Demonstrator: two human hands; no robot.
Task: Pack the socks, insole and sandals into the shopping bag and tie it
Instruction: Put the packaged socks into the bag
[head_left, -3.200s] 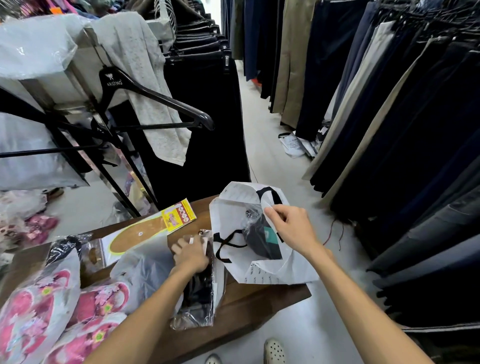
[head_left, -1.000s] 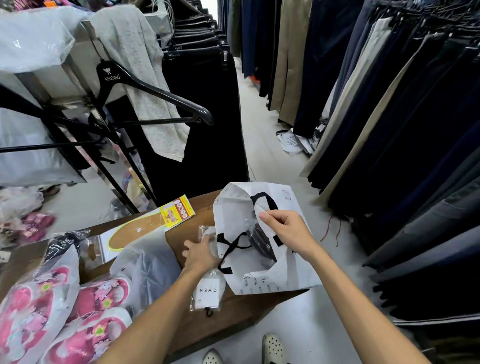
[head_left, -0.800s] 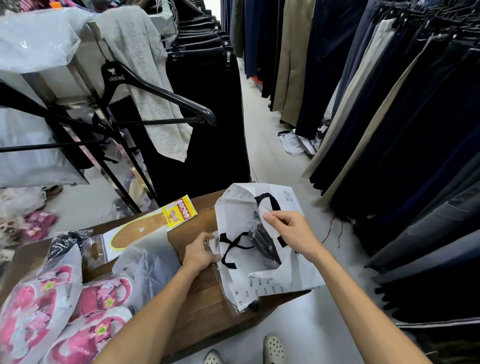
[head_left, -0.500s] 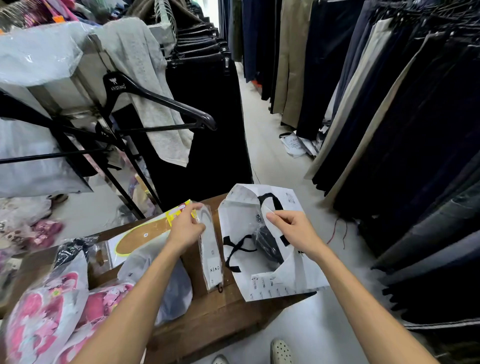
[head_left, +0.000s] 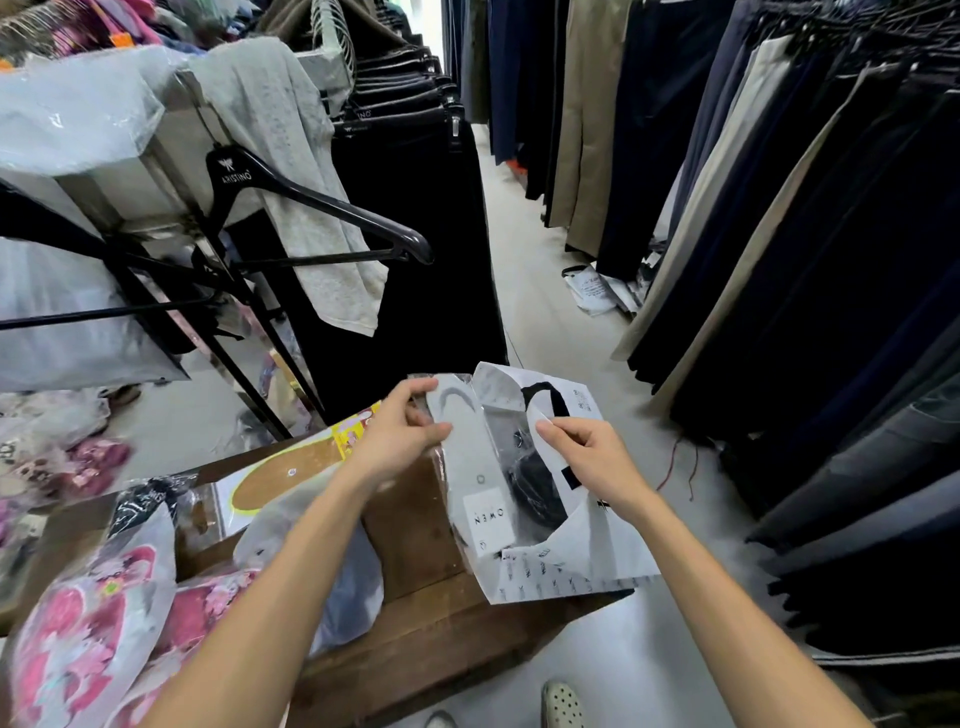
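Head view: my left hand pinched the light, slippery sock packet by its top; my right hand gripped the shopping bag rim.

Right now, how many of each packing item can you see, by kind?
Sock packs: 2, the white sock pack in the left hand and the dark sock pack inside the bag
Insole: 1
Pink sandal packs: 2
Shopping bag: 1
Total: 6
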